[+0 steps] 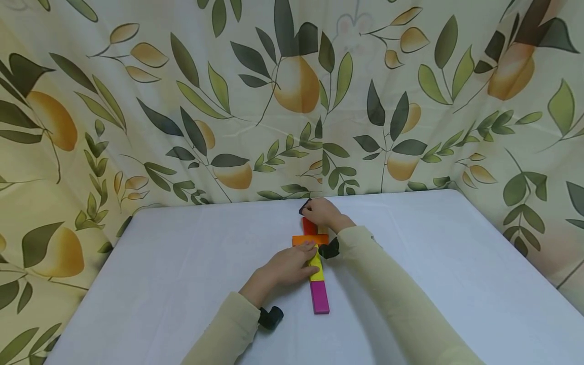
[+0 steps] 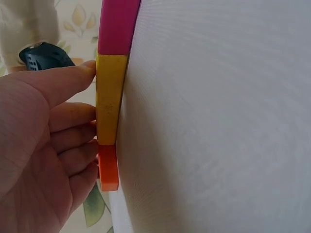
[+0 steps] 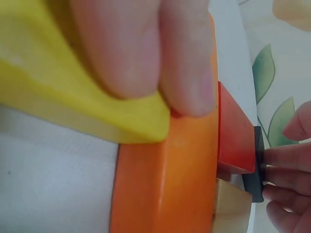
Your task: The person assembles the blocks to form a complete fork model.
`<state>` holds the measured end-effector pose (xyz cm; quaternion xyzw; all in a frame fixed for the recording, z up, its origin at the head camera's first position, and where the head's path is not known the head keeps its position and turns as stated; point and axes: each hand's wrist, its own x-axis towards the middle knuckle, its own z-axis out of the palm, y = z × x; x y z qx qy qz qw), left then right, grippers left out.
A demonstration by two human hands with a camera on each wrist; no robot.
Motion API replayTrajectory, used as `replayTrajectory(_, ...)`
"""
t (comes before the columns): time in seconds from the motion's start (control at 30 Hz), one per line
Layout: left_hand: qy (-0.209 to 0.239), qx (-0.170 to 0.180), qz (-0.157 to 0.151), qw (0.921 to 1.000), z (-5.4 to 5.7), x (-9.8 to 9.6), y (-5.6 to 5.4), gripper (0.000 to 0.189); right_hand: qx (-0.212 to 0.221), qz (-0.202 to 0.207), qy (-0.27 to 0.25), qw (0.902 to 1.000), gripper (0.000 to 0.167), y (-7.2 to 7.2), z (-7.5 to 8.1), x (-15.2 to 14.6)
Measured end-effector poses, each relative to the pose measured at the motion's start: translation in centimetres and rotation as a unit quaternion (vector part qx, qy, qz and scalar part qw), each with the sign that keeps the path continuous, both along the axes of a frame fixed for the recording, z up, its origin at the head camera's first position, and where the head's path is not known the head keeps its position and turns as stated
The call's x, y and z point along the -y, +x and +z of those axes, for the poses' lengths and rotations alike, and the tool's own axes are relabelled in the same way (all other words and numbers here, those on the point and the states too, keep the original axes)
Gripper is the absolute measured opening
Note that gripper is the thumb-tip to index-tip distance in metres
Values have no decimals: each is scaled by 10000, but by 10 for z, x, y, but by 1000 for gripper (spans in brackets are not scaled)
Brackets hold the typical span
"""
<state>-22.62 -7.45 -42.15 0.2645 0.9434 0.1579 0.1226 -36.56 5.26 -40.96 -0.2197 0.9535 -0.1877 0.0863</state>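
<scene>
Flat blocks lie in a line on the white table: a magenta block [image 1: 320, 297], a yellow block [image 1: 316, 274], an orange block [image 1: 298, 240] set crosswise, and a red block [image 1: 309, 226]. My left hand [image 1: 292, 263] rests over the yellow block, its fingers reaching the orange one. In the left wrist view its thumb [image 2: 80, 73] touches the yellow block near the magenta end. My right hand [image 1: 325, 213], fingers bent, holds a black block [image 3: 257, 165] at the far end of the red block. A pale wood block [image 3: 232, 206] sits beside the red one.
The white table [image 1: 182, 279] ends behind my right hand, where a curtain [image 1: 255, 132] with a fruit and leaf print hangs. Each wrist carries a dark camera, such as the one on the left wrist [image 1: 271, 318].
</scene>
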Motion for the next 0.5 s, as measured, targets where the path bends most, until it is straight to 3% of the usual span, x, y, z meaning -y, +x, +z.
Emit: replayTrajectory(0.5, -112, -255, -52, 9996, 1, 0, 1, 54, 39, 135, -90, 9999, 28, 1, 2, 10)
